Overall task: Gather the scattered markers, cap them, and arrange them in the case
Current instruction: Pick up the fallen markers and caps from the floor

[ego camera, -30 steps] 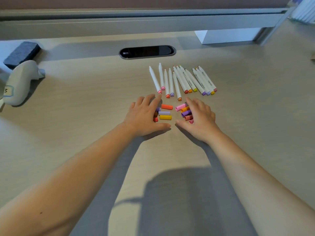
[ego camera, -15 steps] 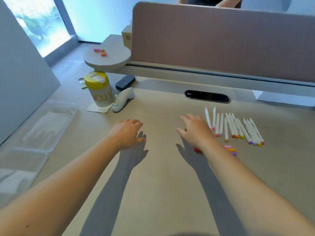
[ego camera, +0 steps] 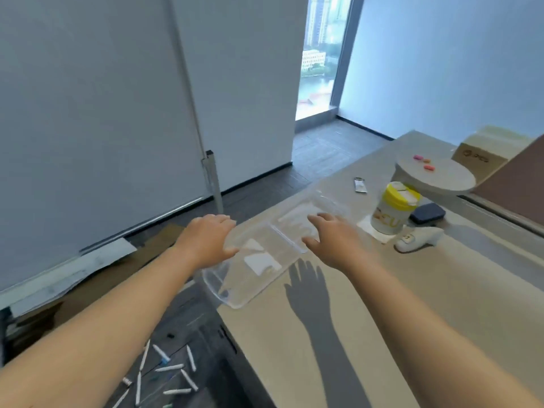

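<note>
Since the earlier frames the view has swung left: the row of markers and loose caps on the right of the desk has dropped out of sight, and both hands have left the caps and gone to the clear case.

Head view: case (ego camera: 259,260) lies open at the desk's (ego camera: 382,334) near-left edge, one corner overhanging. Left hand (ego camera: 206,241) at its left side, thumb by the rim, fingers loosely bent; real grip or not, can't tell. Right hand (ego camera: 329,238) spread flat over the far half, relaxed, holding nothing. Case looks empty apart from pale labels.

More stray white markers (ego camera: 167,375) on the floor, near left. Three coloured caps (ego camera: 425,162) on the round stand (ego camera: 435,175), far right.

Progress, my read: early. Nothing capped or cased in view. Left: fetch case, collect strays, cap, load.
</note>
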Tool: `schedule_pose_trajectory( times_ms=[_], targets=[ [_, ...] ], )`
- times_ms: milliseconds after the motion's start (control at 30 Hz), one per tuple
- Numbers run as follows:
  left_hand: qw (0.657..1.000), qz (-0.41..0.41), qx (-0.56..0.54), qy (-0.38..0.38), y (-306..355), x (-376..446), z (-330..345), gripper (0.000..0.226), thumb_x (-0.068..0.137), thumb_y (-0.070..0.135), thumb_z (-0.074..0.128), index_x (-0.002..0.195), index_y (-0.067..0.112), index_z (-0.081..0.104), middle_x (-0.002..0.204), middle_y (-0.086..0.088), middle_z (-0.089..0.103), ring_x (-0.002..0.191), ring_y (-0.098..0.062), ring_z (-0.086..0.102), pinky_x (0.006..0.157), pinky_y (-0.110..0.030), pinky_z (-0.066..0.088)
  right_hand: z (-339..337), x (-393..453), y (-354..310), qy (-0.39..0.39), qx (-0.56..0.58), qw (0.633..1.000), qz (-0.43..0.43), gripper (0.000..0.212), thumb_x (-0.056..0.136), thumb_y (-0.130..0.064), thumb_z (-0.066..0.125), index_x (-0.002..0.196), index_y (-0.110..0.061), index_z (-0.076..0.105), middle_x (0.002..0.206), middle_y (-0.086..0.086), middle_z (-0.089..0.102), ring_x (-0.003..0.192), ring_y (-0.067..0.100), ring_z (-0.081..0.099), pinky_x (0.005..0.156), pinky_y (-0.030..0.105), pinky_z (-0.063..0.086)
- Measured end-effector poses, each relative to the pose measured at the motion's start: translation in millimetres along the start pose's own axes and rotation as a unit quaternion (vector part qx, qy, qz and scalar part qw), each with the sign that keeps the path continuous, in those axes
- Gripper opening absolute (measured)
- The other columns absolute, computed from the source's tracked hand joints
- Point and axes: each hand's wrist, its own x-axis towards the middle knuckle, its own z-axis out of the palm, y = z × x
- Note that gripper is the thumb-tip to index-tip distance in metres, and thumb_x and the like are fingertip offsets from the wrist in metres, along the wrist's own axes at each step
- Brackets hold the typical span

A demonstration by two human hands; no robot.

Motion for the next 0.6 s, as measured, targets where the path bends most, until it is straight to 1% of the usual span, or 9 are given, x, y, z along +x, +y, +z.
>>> schedule_pose_trajectory(
  times_ms=[67, 133, 167, 233, 267, 300, 433, 500, 600],
  targets=[
    [0.999, -0.04, -0.006, -0.002, -48, -24, 3, 0.064, 0.09, 0.047, 0.046, 0.143, 0.016, 0.028, 0.152, -0.002, 0.027, 0.138, -0.019, 0.028, 0.111, -0.032, 0.025, 7, 15, -52, -0.007, -0.009, 0.999, -0.044, 0.052, 0.094, -0.037, 0.042, 0.141, -0.016, 0.031, 0.148, 0.005, 0.034, 0.135, 0.025, 0.031, 0.109, 0.037, 0.027],
    [0.997, -0.08, -0.014, -0.004, -92, -51, 8, 0.062, 0.09, 0.046, 0.046, 0.142, 0.016, 0.03, 0.15, -0.001, 0.029, 0.137, -0.019, 0.03, 0.109, -0.032, 0.026, 18, 26, -102, -0.016, -0.013, 0.996, -0.085, 0.053, 0.094, -0.037, 0.042, 0.142, -0.018, 0.03, 0.149, 0.005, 0.032, 0.136, 0.026, 0.03, 0.11, 0.037, 0.026],
    [0.994, -0.104, -0.021, -0.003, -114, -64, 11, 0.059, 0.09, 0.046, 0.047, 0.14, 0.016, 0.034, 0.147, -0.001, 0.035, 0.134, -0.019, 0.034, 0.106, -0.032, 0.029, 24, 31, -127, -0.021, -0.014, 0.994, -0.105, 0.054, 0.094, -0.037, 0.043, 0.142, -0.018, 0.029, 0.15, 0.005, 0.031, 0.137, 0.026, 0.029, 0.111, 0.037, 0.025],
    [0.989, -0.146, -0.04, 0.001, -153, -90, 19, 0.049, 0.088, 0.046, 0.049, 0.127, 0.016, 0.047, 0.132, 0.0, 0.05, 0.119, -0.02, 0.046, 0.092, -0.031, 0.037, 36, 39, -174, -0.035, -0.018, 0.988, -0.147, 0.053, 0.094, -0.037, 0.043, 0.142, -0.017, 0.031, 0.149, 0.005, 0.033, 0.137, 0.026, 0.029, 0.111, 0.038, 0.024],
    [0.985, -0.165, -0.049, -0.001, -170, -103, 24, 0.046, 0.087, 0.046, 0.05, 0.122, 0.016, 0.05, 0.124, 0.001, 0.054, 0.112, -0.019, 0.049, 0.085, -0.03, 0.037, 43, 43, -196, -0.044, -0.022, 0.985, -0.168, 0.052, 0.094, -0.037, 0.043, 0.141, -0.016, 0.032, 0.147, 0.006, 0.035, 0.136, 0.026, 0.03, 0.11, 0.038, 0.025],
    [0.981, -0.185, -0.059, -0.004, -185, -116, 29, 0.045, 0.087, 0.046, 0.05, 0.12, 0.016, 0.051, 0.122, 0.001, 0.055, 0.11, -0.019, 0.05, 0.084, -0.029, 0.037, 50, 47, -217, -0.056, -0.027, 0.98, -0.189, 0.052, 0.094, -0.036, 0.043, 0.14, -0.015, 0.033, 0.146, 0.006, 0.036, 0.135, 0.026, 0.031, 0.11, 0.038, 0.025],
    [0.961, -0.262, -0.091, -0.006, -230, -165, 62, 0.053, 0.089, 0.043, 0.05, 0.132, 0.013, 0.044, 0.138, -0.003, 0.045, 0.126, -0.021, 0.042, 0.103, -0.032, 0.034, 88, 55, -288, -0.116, -0.058, 0.954, -0.27, 0.053, 0.095, -0.036, 0.042, 0.141, -0.015, 0.031, 0.147, 0.006, 0.034, 0.135, 0.026, 0.03, 0.11, 0.038, 0.025],
    [0.947, -0.3, -0.109, -0.022, -241, -187, 86, 0.056, 0.089, 0.044, 0.049, 0.135, 0.013, 0.04, 0.141, -0.003, 0.041, 0.129, -0.02, 0.039, 0.105, -0.032, 0.032, 113, 57, -314, -0.15, -0.069, 0.938, -0.303, 0.054, 0.095, -0.036, 0.042, 0.143, -0.016, 0.029, 0.149, 0.006, 0.032, 0.137, 0.025, 0.028, 0.112, 0.038, 0.023],
    [0.925, -0.354, -0.131, -0.036, -253, -217, 127, 0.054, 0.089, 0.044, 0.049, 0.133, 0.013, 0.042, 0.139, -0.003, 0.044, 0.125, -0.02, 0.041, 0.102, -0.031, 0.035, 154, 57, -345, -0.199, -0.092, 0.908, -0.356, 0.052, 0.095, -0.033, 0.042, 0.142, -0.016, 0.029, 0.149, 0.007, 0.032, 0.137, 0.026, 0.028, 0.112, 0.038, 0.022]
  ],
)
